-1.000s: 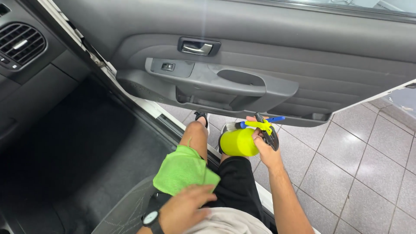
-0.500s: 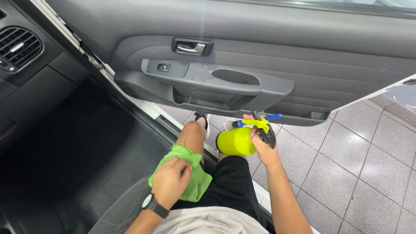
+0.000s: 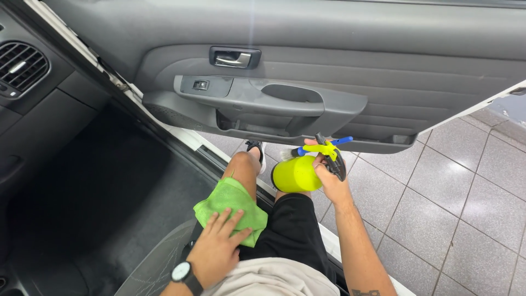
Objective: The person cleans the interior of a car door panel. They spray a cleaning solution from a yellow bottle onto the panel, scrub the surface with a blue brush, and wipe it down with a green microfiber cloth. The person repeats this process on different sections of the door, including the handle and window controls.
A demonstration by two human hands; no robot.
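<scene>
Open car door panel (image 3: 383,71), grey, spanning the upper field, with armrest, window switch (image 3: 200,85) and chromed inner handle (image 3: 233,58); below it a tiled floor (image 3: 466,197) at right and the dark footwell carpet (image 3: 93,203) at left, with a dashboard vent (image 3: 21,66) at the upper-left edge. The seated person's left thigh, in black shorts (image 3: 293,230), extends over the sill toward the floor. Green microfibre cloth (image 3: 230,205), folded, lying on the thigh just above the knee; the left hand (image 3: 216,246), wearing a wristwatch (image 3: 182,272), rests flat on its near edge with fingers spread, pressing rather than clasping. Yellow spray bottle (image 3: 296,174), tilted on its side beside the knee, below the door pocket; the right hand (image 3: 329,178) is closed around its neck and trigger head, and holds a blue-handled detailing brush (image 3: 320,147) against the bottle
</scene>
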